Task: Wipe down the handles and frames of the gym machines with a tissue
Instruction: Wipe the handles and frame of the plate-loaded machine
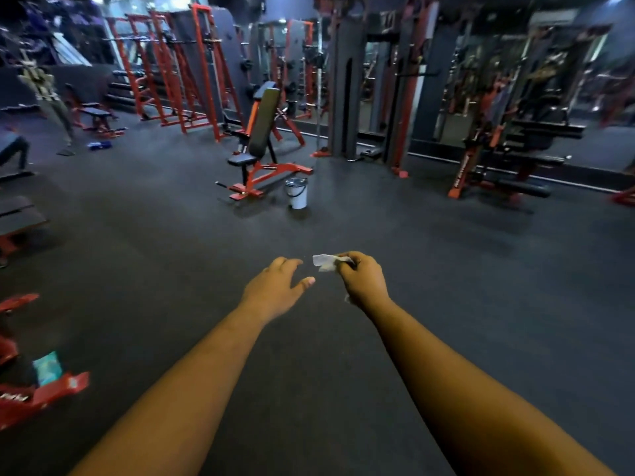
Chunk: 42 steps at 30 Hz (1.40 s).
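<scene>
My right hand pinches a small crumpled white tissue over the dark gym floor, with both arms stretched forward. My left hand hovers just left of the tissue, fingers relaxed and spread, holding nothing. Ahead stands a red-framed adjustable bench with black pads, well out of reach. Red squat racks line the back left, and a cable machine rises at the back centre.
A white bucket stands on the floor beside the bench. Another red and black machine sits at right. Red frame parts with a teal packet lie at lower left. A person bends over at far left.
</scene>
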{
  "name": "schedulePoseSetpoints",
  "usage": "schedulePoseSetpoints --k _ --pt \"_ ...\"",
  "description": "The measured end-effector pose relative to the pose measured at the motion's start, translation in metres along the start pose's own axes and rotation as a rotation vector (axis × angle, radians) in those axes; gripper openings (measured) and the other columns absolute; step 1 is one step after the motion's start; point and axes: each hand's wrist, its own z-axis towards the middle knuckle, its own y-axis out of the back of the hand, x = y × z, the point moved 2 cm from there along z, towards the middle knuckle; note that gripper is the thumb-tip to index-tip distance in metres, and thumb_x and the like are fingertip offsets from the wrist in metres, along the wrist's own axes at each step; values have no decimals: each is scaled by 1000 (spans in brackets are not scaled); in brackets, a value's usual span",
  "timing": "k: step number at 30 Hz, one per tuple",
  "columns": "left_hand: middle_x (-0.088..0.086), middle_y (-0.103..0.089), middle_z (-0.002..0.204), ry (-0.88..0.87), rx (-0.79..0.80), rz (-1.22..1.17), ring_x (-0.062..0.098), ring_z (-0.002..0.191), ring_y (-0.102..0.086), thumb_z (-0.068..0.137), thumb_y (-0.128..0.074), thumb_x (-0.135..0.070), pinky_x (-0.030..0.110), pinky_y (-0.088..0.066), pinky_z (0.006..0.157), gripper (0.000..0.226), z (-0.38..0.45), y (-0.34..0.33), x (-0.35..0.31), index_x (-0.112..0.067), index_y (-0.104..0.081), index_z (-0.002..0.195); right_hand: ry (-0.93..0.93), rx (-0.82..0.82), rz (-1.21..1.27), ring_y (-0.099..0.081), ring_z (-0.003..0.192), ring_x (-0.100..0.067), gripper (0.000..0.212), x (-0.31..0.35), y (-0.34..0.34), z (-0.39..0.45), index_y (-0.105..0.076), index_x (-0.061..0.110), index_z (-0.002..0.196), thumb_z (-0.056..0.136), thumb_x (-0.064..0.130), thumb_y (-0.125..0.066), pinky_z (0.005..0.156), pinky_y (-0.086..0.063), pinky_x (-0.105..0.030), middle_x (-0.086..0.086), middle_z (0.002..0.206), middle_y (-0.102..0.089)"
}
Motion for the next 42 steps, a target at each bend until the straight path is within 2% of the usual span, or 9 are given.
schedulePoseSetpoints --k 6,8,10,13,18,22,26,32,42 --pt "0 -47 147 -71 72 -112 25 120 -59 98 -48 -65 45 -51 98 62 113 -10 13 -28 -47 147 -107 -87 51 -67 61 -24 15 0 -6 73 -72 24 104 101 24 -58 48 -55 -32 -2 84 -72" --pt "1 -48 146 -93 77 -109 26 119 -60 97 -48 -66 46 -52 98 63 149 -11 15 -28 -47 147 -106 -108 -3 -67 61 -20 17 -5 -5 100 -73 24 104 99 23 -57 56 -58 -36 1 83 -72" --pt "1 -48 147 -107 88 -107 26 118 -60 97 -48 -67 47 -52 98 64 181 -14 15 -27 -47 147 -104 -107 -84 -66 70 -13 19 -12 -1 123 -73 24 106 99 22 -55 61 -54 -31 6 85 -70" --pt "2 -46 149 -124 113 -80 25 125 -57 97 -47 -66 48 -52 100 65 229 -22 11 -26 -44 149 -132 -103 -152 -65 70 -9 20 -29 6 164 -73 24 107 101 23 -54 55 -47 -24 9 85 -68" --pt "3 -44 150 -135 107 -8 27 127 -56 99 -45 -65 47 -52 97 65 310 -38 -6 -26 -42 150 -152 -78 -197 -67 53 -14 19 -66 24 243 -70 27 106 102 25 -51 47 -49 -24 4 79 -70" --pt "3 -44 149 -127 94 34 27 129 -54 99 -44 -65 48 -52 97 65 370 -48 -27 -26 -42 151 -116 -73 -236 -66 61 -11 20 -86 37 313 -71 26 109 103 25 -52 46 -42 -18 6 82 -69" --pt "2 -43 150 -102 82 105 25 133 -50 100 -43 -65 47 -52 97 65 418 -46 -31 -26 -39 152 -61 3 -285 -66 61 -13 19 -89 33 380 -69 28 108 103 25 -51 46 -46 -21 6 82 -69" --pt "3 -43 151 20 36 115 26 133 -50 100 -44 -64 47 -51 100 65 475 -22 8 -25 -39 153 45 104 -337 -66 64 -13 17 -67 -7 472 -67 30 107 103 26 -51 64 -61 -36 6 85 -68" --pt "4 -44 152 232 -61 165 26 133 -51 100 -45 -63 48 -52 100 65 504 44 170 -24 -40 153 287 288 -307 -64 78 -14 18 22 -186 559 -71 25 108 101 24 -55 72 -58 -38 0 94 -71"
